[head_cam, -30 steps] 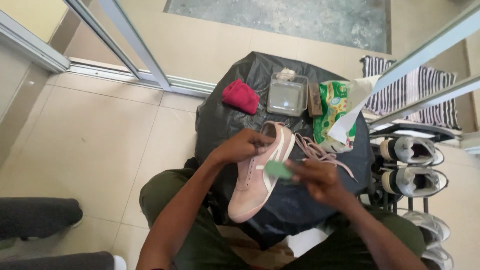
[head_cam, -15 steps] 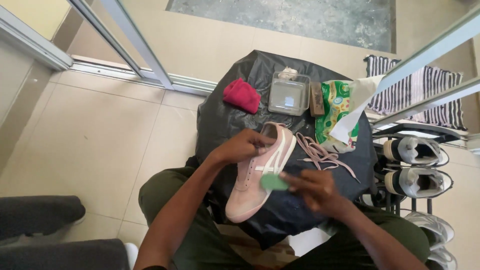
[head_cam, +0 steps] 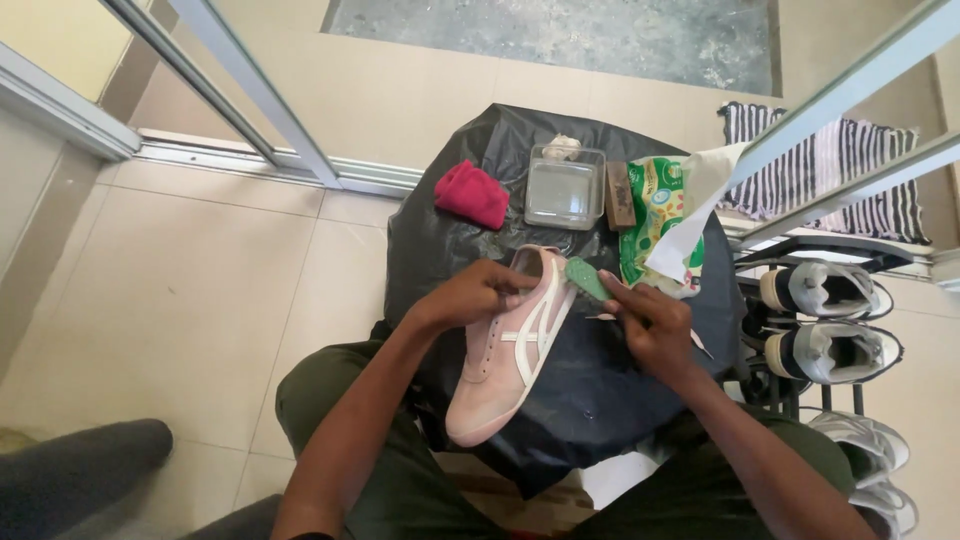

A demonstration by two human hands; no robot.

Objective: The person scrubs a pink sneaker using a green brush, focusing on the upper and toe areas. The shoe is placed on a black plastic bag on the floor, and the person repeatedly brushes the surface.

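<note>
A pink sneaker with white stripes (head_cam: 505, 350) lies on a round table covered in black plastic (head_cam: 440, 240), toe toward me. My left hand (head_cam: 470, 293) grips the shoe at its opening near the heel. My right hand (head_cam: 650, 322) holds a small green brush or pad (head_cam: 585, 277) against the heel end of the shoe. The shoe's pale laces trail off to the right under my right hand.
On the far side of the table lie a red cloth (head_cam: 472, 194), a clear plastic tub (head_cam: 566, 187), a brown block (head_cam: 620, 195) and a green packet (head_cam: 655, 215) with white paper. A shoe rack with grey sneakers (head_cam: 825, 320) stands right. A sliding-door track (head_cam: 250, 160) runs left.
My right hand has carried the green pad from the side of the shoe up to its heel end. The left hand has kept its hold on the shoe.
</note>
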